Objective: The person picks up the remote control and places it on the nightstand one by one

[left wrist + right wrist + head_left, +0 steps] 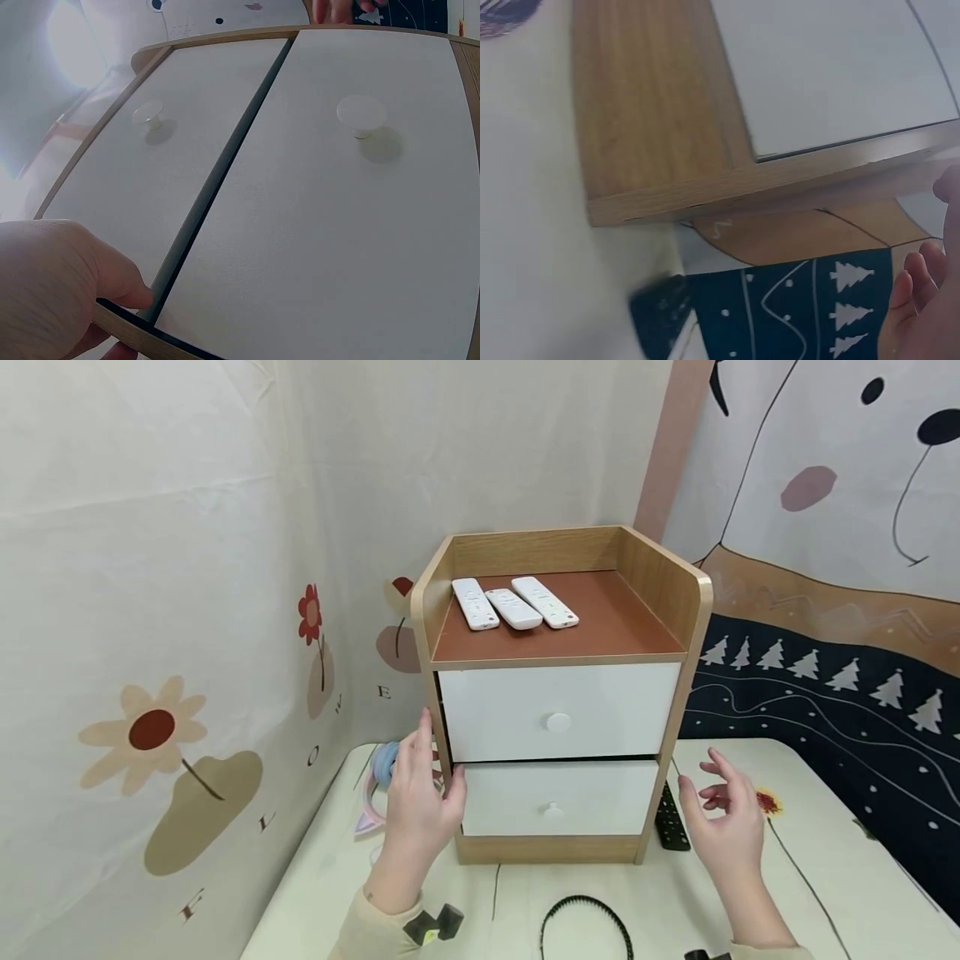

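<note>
A small wood-look cabinet (667,718) with two white drawers stands in front of me. Both the upper drawer (495,710) and the lower drawer (510,802) carry a round white knob. My left hand (420,802) touches the cabinet's left edge, its fingers fairly straight along the outer side. In the left wrist view its thumb (124,281) rests on the front edge by the dark gap between the drawers. To the right of the cabinet my right hand (727,827) is raised with relaxed fingers and nothing in it.
Three white remote controls (525,602) lie on the cabinet's brown top. A black remote (670,820) lies beside its right foot. Near me is a black headband (585,900); a pink and blue item (381,768) sits behind my left hand. Printed fabric hangs around the table (810,827).
</note>
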The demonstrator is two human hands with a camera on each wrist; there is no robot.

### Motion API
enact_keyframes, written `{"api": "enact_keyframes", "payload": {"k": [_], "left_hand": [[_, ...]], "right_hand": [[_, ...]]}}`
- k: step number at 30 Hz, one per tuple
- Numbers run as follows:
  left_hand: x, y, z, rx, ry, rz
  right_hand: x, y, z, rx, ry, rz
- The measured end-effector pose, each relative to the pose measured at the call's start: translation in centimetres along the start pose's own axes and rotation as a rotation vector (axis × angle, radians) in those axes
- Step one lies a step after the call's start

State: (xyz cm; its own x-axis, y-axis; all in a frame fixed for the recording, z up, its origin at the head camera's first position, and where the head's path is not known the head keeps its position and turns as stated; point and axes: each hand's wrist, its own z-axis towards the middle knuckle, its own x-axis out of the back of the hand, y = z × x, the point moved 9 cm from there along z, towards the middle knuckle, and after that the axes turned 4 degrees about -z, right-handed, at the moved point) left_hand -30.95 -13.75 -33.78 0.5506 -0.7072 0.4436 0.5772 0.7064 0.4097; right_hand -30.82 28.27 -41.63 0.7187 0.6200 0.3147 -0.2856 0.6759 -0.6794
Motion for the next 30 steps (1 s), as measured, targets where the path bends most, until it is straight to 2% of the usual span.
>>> {"api": "enact_keyframes", "payload": {"k": [15,22,30], "left_hand": [[0.2,0.1,0.1,-0.012,0.009,-0.002],[0.1,0.0,-0.1,0.003,0.003,-0.009],[0.0,0.0,0.0,-0.03,0.028,-0.002]], "right_hand": [[-2.2,4.2,-3.7,-0.159,-0.159,-0.089],[-3.0,5.9,-4.6,-0.179,-0.213,-0.159],[-3.8,7.5,-4.8,-0.175,-0.286,-0.219]]}}
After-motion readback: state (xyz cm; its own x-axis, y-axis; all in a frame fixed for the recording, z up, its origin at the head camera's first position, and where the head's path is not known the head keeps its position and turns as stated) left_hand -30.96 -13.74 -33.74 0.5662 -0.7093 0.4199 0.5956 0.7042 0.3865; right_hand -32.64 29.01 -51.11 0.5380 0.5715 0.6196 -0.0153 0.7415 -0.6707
